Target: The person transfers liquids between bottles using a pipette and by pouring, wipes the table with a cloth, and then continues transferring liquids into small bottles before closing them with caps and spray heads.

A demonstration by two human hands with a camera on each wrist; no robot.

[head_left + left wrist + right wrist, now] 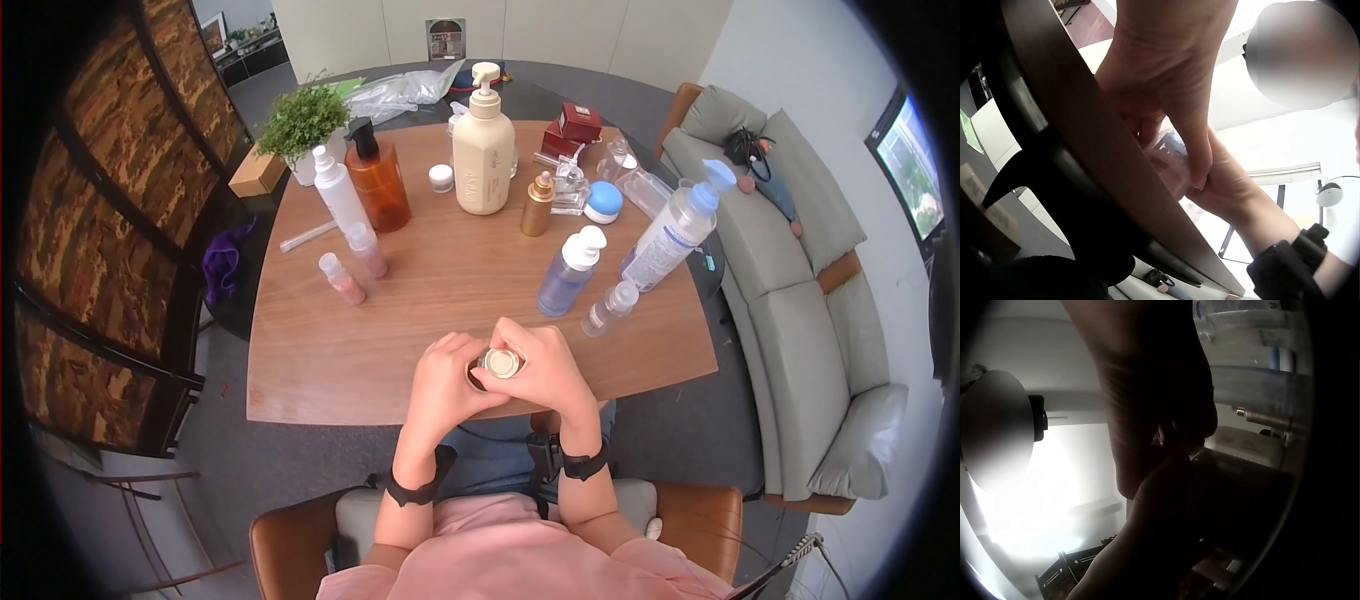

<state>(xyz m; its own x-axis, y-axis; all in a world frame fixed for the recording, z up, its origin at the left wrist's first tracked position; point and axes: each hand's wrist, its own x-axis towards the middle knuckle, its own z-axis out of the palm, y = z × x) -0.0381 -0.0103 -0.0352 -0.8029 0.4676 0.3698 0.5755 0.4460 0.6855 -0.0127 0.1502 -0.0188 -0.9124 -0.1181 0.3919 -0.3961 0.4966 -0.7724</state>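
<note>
A small bottle [502, 363] is gripped by the left hand [443, 380] and the right hand [545, 368], held close together at the near edge of the desk [430, 290]. Past them, a blue bottle [564, 284], then a gold bottle [537, 207] can be seen.

The hands [445, 380] could pass leftward; bottles [564, 284] block forward right.

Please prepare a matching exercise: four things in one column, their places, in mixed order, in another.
1. Small clear container with round cream top
2. Tall cream pump bottle
3. Amber bottle with black pump
4. Translucent bottle with blue pump

A. Nearest the grey sofa
B. Held by left hand and right hand
C. Beside the slim white bottle
D. Just left of the small gold bottle

1-B, 2-D, 3-C, 4-A
</note>
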